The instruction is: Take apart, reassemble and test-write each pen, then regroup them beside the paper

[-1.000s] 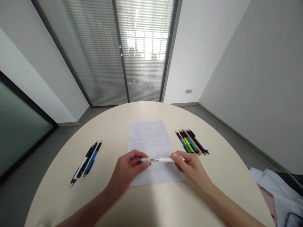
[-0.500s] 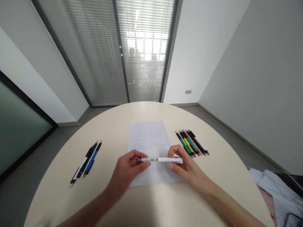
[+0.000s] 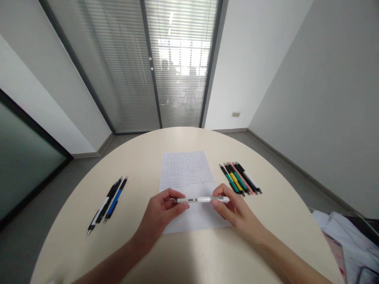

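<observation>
A white pen [image 3: 203,199] lies level between my two hands, above the lower, blank part of a handwritten sheet of paper [image 3: 186,169]. My left hand [image 3: 160,209] pinches its left section near the metal tip, thumb below and fingers above. My right hand [image 3: 232,205] is closed on the barrel near its right end, between thumb and index finger. A narrow dark line shows where the two sections meet; whether they are fully joined I cannot tell.
Several pens, among them a blue pen [image 3: 117,201], lie at the left of the round table [image 3: 142,157]. Another row, with a yellow pen [image 3: 235,180], lies right of the paper. Loose papers [image 3: 349,232] sit beyond the table's right edge.
My right thumb and fingers have closed on the barrel and turned it slightly. The gap between the pen's two sections looks narrower. My left hand has hardly moved.
</observation>
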{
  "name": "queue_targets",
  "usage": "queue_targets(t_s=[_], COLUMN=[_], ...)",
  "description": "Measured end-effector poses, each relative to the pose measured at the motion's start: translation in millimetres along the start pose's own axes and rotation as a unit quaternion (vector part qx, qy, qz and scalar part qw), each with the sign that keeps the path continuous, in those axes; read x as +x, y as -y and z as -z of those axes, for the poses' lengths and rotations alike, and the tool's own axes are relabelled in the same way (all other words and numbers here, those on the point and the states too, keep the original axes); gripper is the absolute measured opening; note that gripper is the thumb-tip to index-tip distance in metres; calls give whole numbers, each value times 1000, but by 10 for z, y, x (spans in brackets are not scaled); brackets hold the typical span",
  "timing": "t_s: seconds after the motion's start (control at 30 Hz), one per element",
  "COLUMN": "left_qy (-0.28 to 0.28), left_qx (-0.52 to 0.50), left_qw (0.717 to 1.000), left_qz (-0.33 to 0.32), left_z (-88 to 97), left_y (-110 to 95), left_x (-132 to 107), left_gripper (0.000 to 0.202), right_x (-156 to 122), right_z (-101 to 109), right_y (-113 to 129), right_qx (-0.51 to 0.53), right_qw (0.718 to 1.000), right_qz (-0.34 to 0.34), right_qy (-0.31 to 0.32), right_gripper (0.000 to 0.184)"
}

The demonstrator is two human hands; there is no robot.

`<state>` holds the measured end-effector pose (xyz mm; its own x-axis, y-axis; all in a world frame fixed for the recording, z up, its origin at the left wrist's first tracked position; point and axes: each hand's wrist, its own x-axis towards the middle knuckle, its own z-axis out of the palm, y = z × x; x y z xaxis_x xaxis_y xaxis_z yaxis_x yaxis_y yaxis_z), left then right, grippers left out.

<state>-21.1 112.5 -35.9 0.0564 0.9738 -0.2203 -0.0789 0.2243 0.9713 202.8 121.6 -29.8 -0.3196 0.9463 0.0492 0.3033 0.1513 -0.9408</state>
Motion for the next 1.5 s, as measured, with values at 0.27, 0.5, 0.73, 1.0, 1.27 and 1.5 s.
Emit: queue_targets(t_s=[0.27,0.5,0.73,1.0,1.27,1.5], left_qy=[-9,-13,-15,-30,-29,-16], left_qx=[-3,-8,-1,-27,-35,-34], left_qw=[1000,1000,1000,999,999,999], left_qz=[2,3,7,13,8,-1], left_z=[11,14,11,18,20,27], left_y=[11,-7,-21,-9,8,38], left_x=[25,18,7,33,31,28], left_gripper=[27,27,26,31,29,32], right_x=[33,44,48,55,40,49], right_z=[-4,-3,-4,2,33,40], right_y=[-19,-48,-98,-154,-130,-112], right_qx=[22,6,-12,-3,11,3], right_qw=[999,1000,999,999,997,997], right_qz=[17,-21,-37,-12,43,28], right_qy=[-19,-13,-3,-42,-58,-66], right_gripper=[32,39,46,36,33,31])
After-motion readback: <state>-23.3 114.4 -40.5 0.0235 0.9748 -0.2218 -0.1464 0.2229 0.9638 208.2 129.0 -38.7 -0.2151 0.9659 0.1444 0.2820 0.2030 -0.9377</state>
